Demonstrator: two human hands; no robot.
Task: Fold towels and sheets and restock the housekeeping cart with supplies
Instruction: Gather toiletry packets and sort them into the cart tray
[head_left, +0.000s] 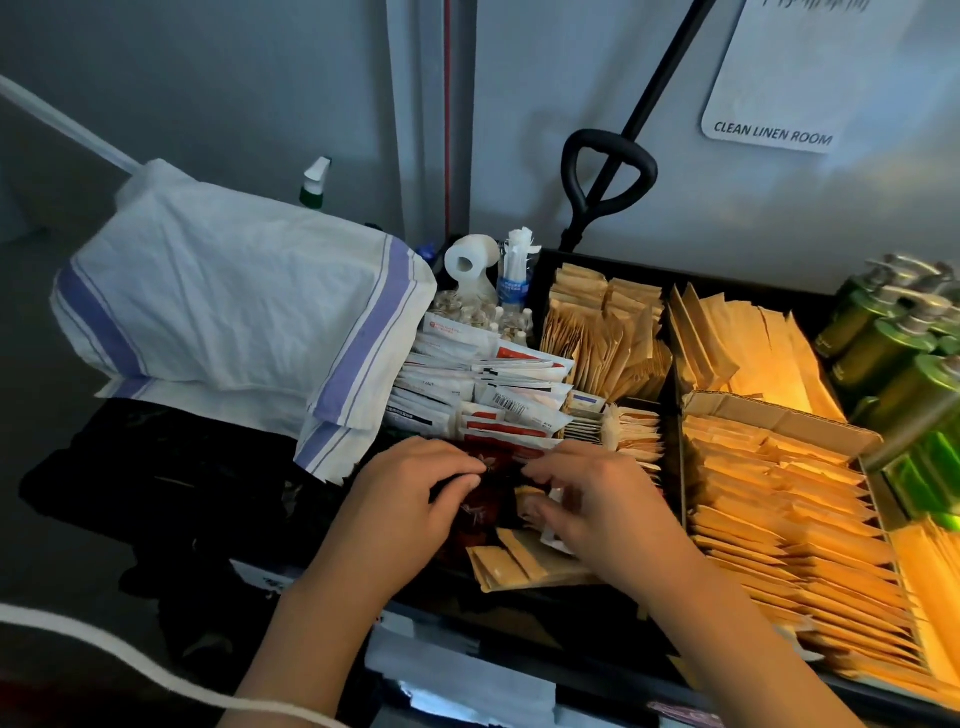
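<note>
Where both hands meet, dark red packets (488, 488), left hand (410, 499), right hand (597, 512) pinching them

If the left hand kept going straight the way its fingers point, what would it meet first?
The left hand points up and right, at the dark red packets under its fingertips; beyond them likely the right hand. Depth is unclear.

Scene dim overall, with a cool bluish cast on the wall (260, 104) above the left hand (410, 499). Warm yellow light falls on the kraft packets (779, 499) right of the right hand (597, 509). Deep shadow lies left of the left hand. Fingers slightly motion-blurred; wide-angle bending at edges.
</note>
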